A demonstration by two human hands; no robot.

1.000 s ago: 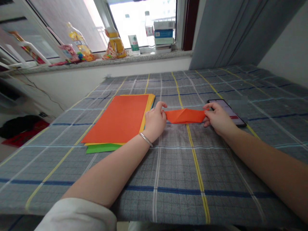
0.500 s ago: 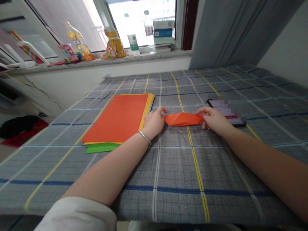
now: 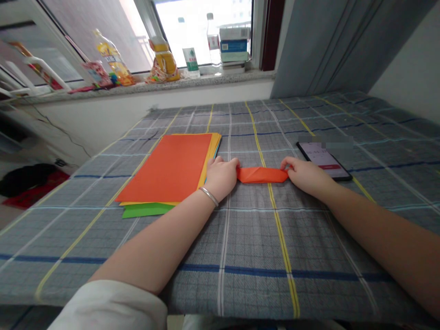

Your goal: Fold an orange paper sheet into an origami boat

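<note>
A folded strip of orange paper [image 3: 262,175] lies across the checked cloth between my two hands. My left hand [image 3: 222,176] pinches its left end, fingers closed, with a silver bangle at the wrist. At the opposite end, my right hand [image 3: 298,172] holds the paper between thumb and fingertips. The strip looks long, narrow and fairly flat, with a slanting crease on its upper face. Beside my left hand rests a stack of coloured paper [image 3: 168,167], orange on top, with yellow and green edges sticking out.
A phone [image 3: 326,162] with its screen lit lies just beyond my right hand. The checked tablecloth [image 3: 254,238] covers the table. On the windowsill [image 3: 134,90] at the back stand bottles, a white-and-green tube [image 3: 191,61] and stacked boxes [image 3: 234,46].
The orange paper's raised middle peak has gone down, and the strip now looks flatter and more even. Both hands have shifted slightly, still at its two ends.
</note>
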